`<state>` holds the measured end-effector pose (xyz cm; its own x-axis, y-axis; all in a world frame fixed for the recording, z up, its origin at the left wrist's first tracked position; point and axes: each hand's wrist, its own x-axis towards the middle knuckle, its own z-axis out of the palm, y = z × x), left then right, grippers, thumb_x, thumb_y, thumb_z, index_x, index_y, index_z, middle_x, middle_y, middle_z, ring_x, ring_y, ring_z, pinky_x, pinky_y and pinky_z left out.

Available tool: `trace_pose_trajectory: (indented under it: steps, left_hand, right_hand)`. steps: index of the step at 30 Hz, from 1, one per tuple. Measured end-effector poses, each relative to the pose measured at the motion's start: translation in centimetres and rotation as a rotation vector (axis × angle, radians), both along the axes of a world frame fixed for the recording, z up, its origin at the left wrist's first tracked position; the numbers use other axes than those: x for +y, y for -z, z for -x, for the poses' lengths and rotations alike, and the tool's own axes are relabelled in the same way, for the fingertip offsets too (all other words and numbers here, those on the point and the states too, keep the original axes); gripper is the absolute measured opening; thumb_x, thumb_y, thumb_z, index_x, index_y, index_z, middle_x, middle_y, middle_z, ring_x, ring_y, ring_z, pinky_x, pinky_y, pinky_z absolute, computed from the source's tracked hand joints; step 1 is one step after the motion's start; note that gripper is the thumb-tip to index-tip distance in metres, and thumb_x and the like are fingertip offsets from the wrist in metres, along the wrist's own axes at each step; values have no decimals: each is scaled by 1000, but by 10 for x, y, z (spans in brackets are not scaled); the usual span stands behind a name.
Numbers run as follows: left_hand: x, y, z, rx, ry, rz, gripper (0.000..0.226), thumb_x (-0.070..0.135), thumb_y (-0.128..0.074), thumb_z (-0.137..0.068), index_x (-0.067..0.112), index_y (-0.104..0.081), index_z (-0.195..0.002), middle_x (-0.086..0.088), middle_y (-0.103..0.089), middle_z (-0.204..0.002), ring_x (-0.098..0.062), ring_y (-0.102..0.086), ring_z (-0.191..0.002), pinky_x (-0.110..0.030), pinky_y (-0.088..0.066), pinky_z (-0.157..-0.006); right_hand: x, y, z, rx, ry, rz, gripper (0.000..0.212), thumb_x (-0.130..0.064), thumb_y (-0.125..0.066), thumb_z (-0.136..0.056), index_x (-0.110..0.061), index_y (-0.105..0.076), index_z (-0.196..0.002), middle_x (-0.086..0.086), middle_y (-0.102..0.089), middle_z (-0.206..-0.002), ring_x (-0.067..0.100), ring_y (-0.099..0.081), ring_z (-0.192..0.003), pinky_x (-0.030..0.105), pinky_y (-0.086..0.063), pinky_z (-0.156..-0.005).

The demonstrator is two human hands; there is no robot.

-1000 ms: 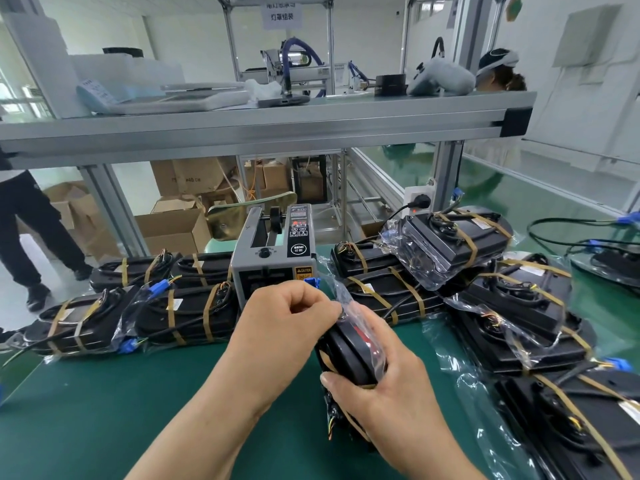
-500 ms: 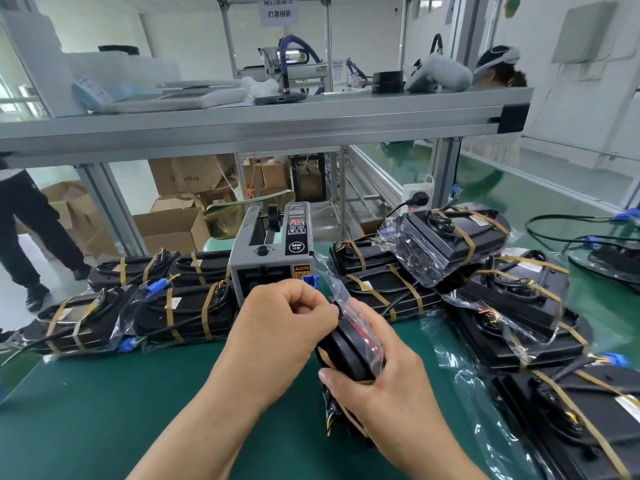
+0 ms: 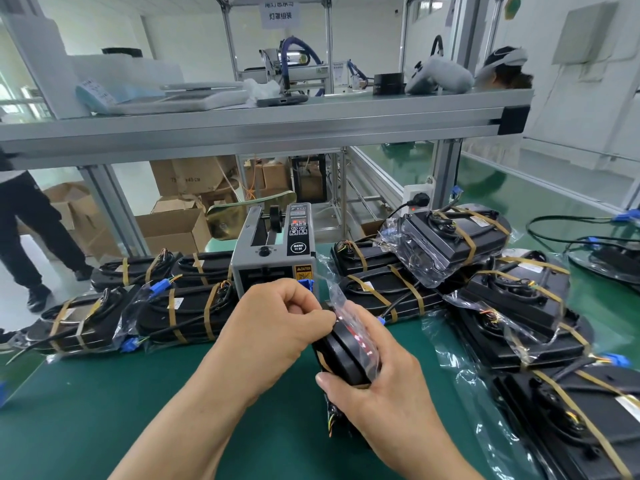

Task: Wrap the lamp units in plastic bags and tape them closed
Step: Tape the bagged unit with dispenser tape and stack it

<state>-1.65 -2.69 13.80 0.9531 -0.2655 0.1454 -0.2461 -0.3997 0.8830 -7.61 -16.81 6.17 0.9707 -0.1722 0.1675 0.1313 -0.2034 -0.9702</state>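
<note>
A black lamp unit (image 3: pixel 344 353) stands on end at the middle of the green table, partly covered by a clear plastic bag (image 3: pixel 337 289) whose loose end sticks up above it. My right hand (image 3: pixel 377 386) grips the unit from the right, thumb across its near face. My left hand (image 3: pixel 277 327) is curled against the unit's top left edge, fingertips pinching the bag there. Whether tape is between those fingers is hidden. A grey tape dispenser (image 3: pixel 273 252) stands just behind my left hand.
Bagged, taped lamp units lie in a row at the left (image 3: pixel 180 310) and in a pile at the right (image 3: pixel 453 240). More units (image 3: pixel 581 414) fill the near right corner. An aluminium shelf (image 3: pixel 263 128) spans overhead. A person's legs (image 3: pixel 31 230) stand at far left.
Both hands stay on the lamp unit with hardly any movement. The view has tilted slightly, and the left fingertips have shifted a little along the bag's edge.
</note>
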Motion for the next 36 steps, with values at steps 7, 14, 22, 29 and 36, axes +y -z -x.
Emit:
trace_pose_trajectory:
  steps: [7, 14, 22, 29, 36]
  left_hand:
    - [-9, 8, 3, 148, -45, 196, 9, 29, -70, -62, 29, -63, -66, 12, -51, -61, -4, -43, -56, -27, -37, -62]
    - [-22, 24, 7, 78, -142, 325, 24, 13, -73, -78, 22, -59, -62, 5, -45, -60, -4, -39, -51, -10, -35, -47]
    - [-29, 30, 1, 177, -188, 450, 29, 17, -71, -83, 25, -60, -58, 6, -54, -60, -2, -46, -51, -16, -39, -50]
    - [-27, 38, 8, 226, -180, 519, 31, 30, -81, -71, 17, -62, -93, -6, -63, -78, -11, -59, -66, -25, -48, -60]
    - [-24, 32, 12, 60, -91, 505, 54, 37, -82, -51, 27, -60, -99, 9, -60, -70, -1, -57, -63, -15, -50, -60]
  right_hand:
    - [-1, 1, 0, -21, -11, 21, 79, -27, -79, -59, -49, -54, -130, -24, -72, -103, -5, -69, -92, 9, -50, -76]
    - [-3, 3, -3, -59, -4, 84, 75, -29, -76, -58, -67, -52, -118, -26, -70, -106, -3, -68, -95, 8, -49, -74]
    - [-3, 2, -3, -85, 7, 82, 74, -32, -75, -56, -73, -50, -113, -28, -70, -102, -4, -67, -91, 7, -48, -72]
    - [-2, 5, -2, -114, 1, 76, 77, -30, -79, -58, -53, -56, -128, -23, -71, -107, -4, -68, -96, 8, -49, -76]
    - [6, 9, -15, -263, -3, -71, 81, -8, -81, -73, -32, -48, -143, -19, -68, -127, 6, -65, -119, 21, -52, -97]
